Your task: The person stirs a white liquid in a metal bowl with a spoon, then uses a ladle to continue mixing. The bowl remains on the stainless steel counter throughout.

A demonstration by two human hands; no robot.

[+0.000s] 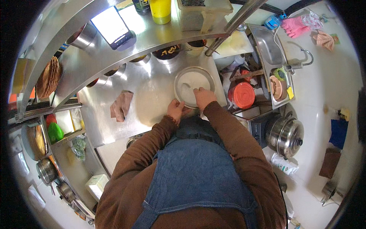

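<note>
A round metal basin (212, 75) stands on the stainless steel worktop (100, 126) before me. It holds a white substance (198, 81); whether powder or liquid, I cannot tell. A small greyish patch shows in the white, left of my right fingertips. My left hand (175, 111) grips the basin's near left rim, thumb on top. Over the near right of the basin, my right hand (206, 98) has its fingers drawn together. Any thin utensil in them is too small or hidden to make out. A crumpled brownish cloth (122, 106) lies left of the basin.
Under a steel shelf (154, 37) stand several metal pots, one with dark contents (167, 53). A lit phone (111, 27) leans on the shelf beside a yellow container (160, 11). Rightward are a red lid (243, 95), a sink (268, 45) and a lidded steel pot (284, 137).
</note>
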